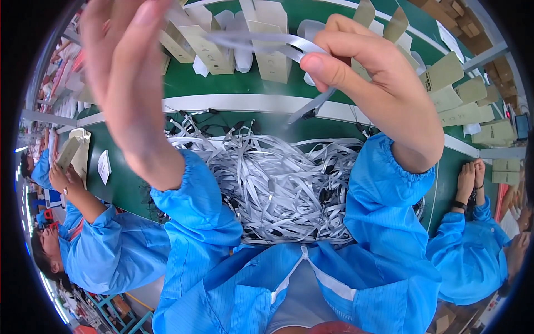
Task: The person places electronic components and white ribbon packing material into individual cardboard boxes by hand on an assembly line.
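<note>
At the upper right, my right hand (361,72) pinches a flat white strap (295,42) between thumb and fingers. The strap loops out to the left, blurred, and one tail hangs below the hand with a small black piece at its end. My left hand (122,83) is raised at the upper left, smeared by motion. Its fingers are stretched upward and partly cut off by the top edge; no strap shows in it. Below both hands, between my forearms, lies a large tangled pile of white straps (272,183) with black ends.
Upright cream boxes with raised flaps (270,50) line the far side of the green table (222,92), behind a white rail (233,103). A co-worker at left holds a cream box (69,153); another co-worker's hands (471,175) rest at right. A small white card (104,167) lies at left.
</note>
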Demonstrator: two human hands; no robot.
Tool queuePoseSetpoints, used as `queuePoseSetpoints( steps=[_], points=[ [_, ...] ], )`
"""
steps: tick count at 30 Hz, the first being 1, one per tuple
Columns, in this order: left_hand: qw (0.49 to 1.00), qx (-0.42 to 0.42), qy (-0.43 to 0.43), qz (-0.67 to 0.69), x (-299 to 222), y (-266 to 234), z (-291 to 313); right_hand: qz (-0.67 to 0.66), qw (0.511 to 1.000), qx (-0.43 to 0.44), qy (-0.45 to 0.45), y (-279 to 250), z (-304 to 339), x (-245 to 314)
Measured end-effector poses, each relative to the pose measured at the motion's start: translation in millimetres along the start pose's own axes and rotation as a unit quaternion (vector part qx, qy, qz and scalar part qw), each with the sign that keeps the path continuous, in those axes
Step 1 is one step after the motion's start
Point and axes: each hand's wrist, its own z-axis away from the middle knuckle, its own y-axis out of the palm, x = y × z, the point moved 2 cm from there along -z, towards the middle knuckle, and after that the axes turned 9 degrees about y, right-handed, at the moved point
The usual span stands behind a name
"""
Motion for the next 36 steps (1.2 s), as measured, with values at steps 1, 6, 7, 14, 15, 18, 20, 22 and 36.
queuePoseSetpoints(
  steps=[1, 6, 7, 14, 15, 18, 20, 22, 36],
  points=[
    [0.998, 0.018, 0.0, -0.058, -5.5, 34.0, 3.6, -0.009, 1.0, -0.015, 0.024, 0.5, -1.8, 0.7],
    [0.93, 0.297, -0.196, 0.094, 27.6, 59.5, 49.8, -0.061, 0.984, -0.097, 0.136, -8.6, -6.3, 0.7],
    [0.931, 0.294, -0.194, 0.097, 32.9, 64.2, 47.5, -0.066, 0.978, -0.116, 0.162, -12.7, -5.5, -1.7],
    [0.696, 0.599, -0.352, 0.179, 56.8, 53.3, 40.7, -0.143, 0.945, -0.253, 0.15, -57.8, 12.4, -7.3],
    [0.778, 0.458, -0.366, 0.224, 57.0, 56.6, 42.1, -0.145, 0.945, -0.254, 0.144, -55.9, 12.7, -5.6],
    [0.877, 0.146, -0.352, 0.292, 50.0, 69.6, 35.9, -0.145, 0.963, -0.141, 0.178, -40.4, 8.4, -7.2],
    [0.816, -0.069, -0.462, 0.34, 35.5, 77.2, 21.0, -0.14, 0.971, -0.079, 0.176, -18.8, -2.7, -16.9],
    [0.766, -0.172, -0.505, 0.359, 38.1, 74.1, 22.0, -0.108, 0.976, 0.031, 0.184, -2.1, -9.5, -18.0],
    [0.847, 0.116, -0.405, 0.324, 84.9, 22.3, 57.1, -0.121, 0.981, -0.056, 0.142, 12.9, -26.4, 25.1]
  ],
)
